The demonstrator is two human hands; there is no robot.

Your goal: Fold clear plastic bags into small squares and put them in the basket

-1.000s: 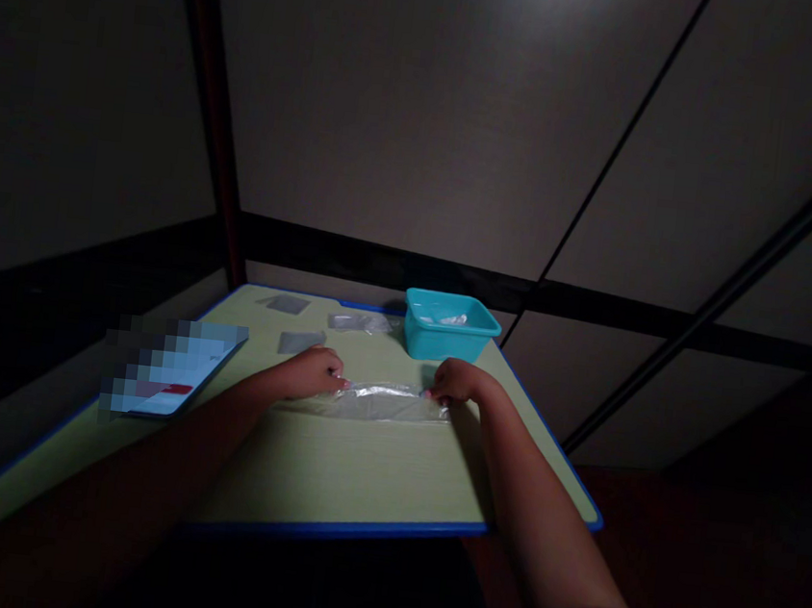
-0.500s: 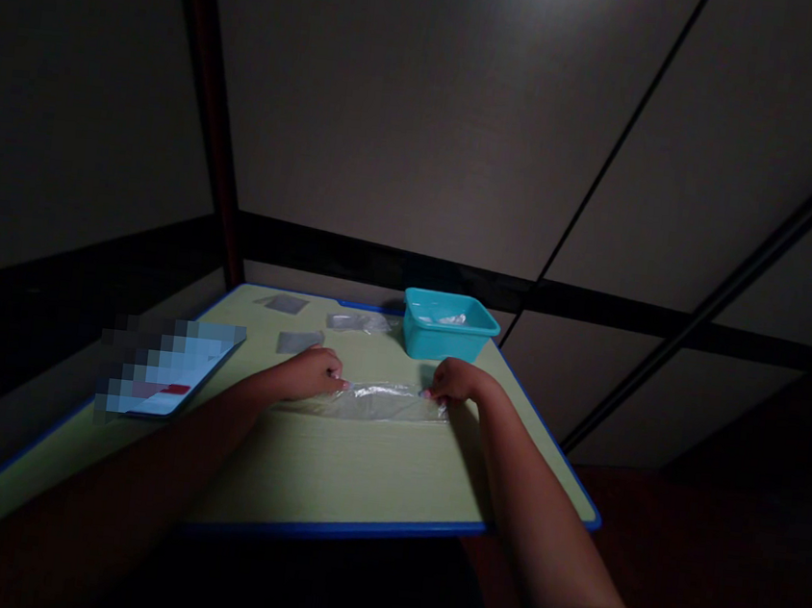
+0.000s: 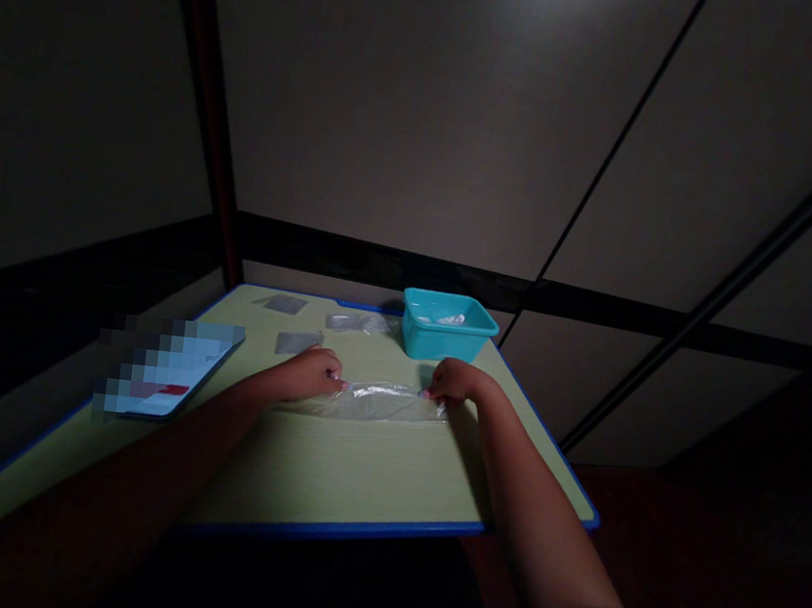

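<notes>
A clear plastic bag [image 3: 385,405] lies stretched out flat on the pale green table [image 3: 329,480]. My left hand [image 3: 315,375] pinches its far edge toward the left end, with the thumb pointing right. At the right end my right hand [image 3: 451,381] pinches the same far edge between thumb and bent fingers. Just behind my right hand stands a turquoise plastic basket [image 3: 445,342] with some clear, shiny plastic inside. A folded clear plastic piece [image 3: 297,342] lies right behind my left hand.
Two more flat plastic pieces lie at the back: a greyish one [image 3: 285,304] on the left and a crumpled clear one [image 3: 360,323] by the basket. A tablet [image 3: 185,373], partly blurred out, rests at the left edge. Panelled walls [image 3: 410,130] stand behind the table.
</notes>
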